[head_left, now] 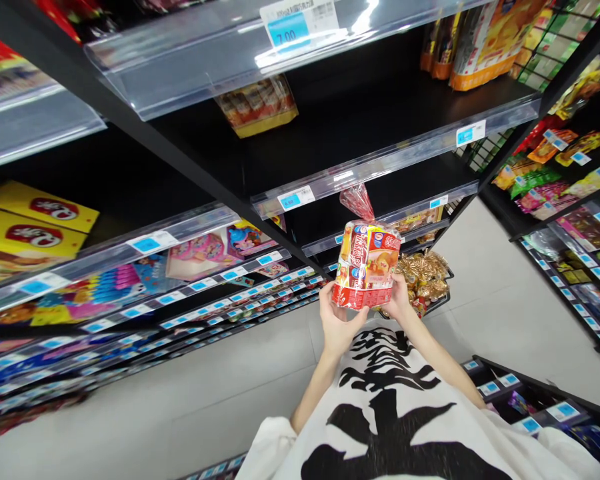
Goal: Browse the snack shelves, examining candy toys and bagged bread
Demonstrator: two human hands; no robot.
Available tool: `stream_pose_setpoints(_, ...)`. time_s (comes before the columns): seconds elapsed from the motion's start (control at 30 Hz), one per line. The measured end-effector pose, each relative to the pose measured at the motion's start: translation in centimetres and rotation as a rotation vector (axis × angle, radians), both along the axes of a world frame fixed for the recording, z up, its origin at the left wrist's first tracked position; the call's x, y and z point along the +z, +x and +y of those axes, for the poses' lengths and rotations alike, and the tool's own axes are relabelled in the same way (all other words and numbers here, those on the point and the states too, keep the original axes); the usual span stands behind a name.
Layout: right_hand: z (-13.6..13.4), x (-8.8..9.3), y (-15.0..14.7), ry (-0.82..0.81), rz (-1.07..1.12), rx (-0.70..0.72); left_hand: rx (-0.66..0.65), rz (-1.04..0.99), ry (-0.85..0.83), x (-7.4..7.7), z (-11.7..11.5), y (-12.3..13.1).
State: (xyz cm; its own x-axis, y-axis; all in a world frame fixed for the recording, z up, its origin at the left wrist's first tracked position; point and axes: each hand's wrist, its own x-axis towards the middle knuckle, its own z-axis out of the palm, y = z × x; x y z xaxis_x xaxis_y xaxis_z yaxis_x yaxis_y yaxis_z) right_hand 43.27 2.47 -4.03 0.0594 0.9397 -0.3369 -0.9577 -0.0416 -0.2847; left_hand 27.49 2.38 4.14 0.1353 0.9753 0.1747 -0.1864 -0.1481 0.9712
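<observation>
Cradling from below, two hands had the show here: the left hand [339, 327] curled round the lower left corner of a red-and-yellow snack multipack [369, 260], thumb along the bottom edge, while the right hand [398, 300] closed on the lower right side. Neither was spread wide; both had bent fingers, snug on the clear wrapping. And where was the pack? Up in the aisle, ahead of the white shirt [380, 407] with its black pattern, with its gathered plastic neck [359, 201] sticking up in front of the shelving, close to a price label [296, 198]. Whether that neck touched the shelf edge [405, 152], the view couldn't settle!

Now, the danger spots. All the hold was low, nothing gripped the top, so a careless tilt could have tipped the pack forward out of the fingers. The film looked slick and glossy; a loose thumb might have let it slide, and beneath lay hard floor tiles [250, 393]. Just beyond the right hand sat gold-wrapped packets [425, 267] in a dark-rimmed holder [438, 305], and a swing that way could have knocked them. Push upward too fast, and the neck might have snagged on the shelf edge or crumpled against it.
</observation>
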Motion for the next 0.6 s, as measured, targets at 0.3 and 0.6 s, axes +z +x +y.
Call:
stream_pose_setpoints(0.3,0.1,0.6,-0.3,0.008,-0.001,-0.008,0.024,0.035,-0.012,0.4,0.0,-0.1)
stream_pose_setpoints(0.6,0.3,1.1,-0.7,-0.008,-0.011,-0.031,0.021,0.023,-0.037,0.1,0.1,-0.5)
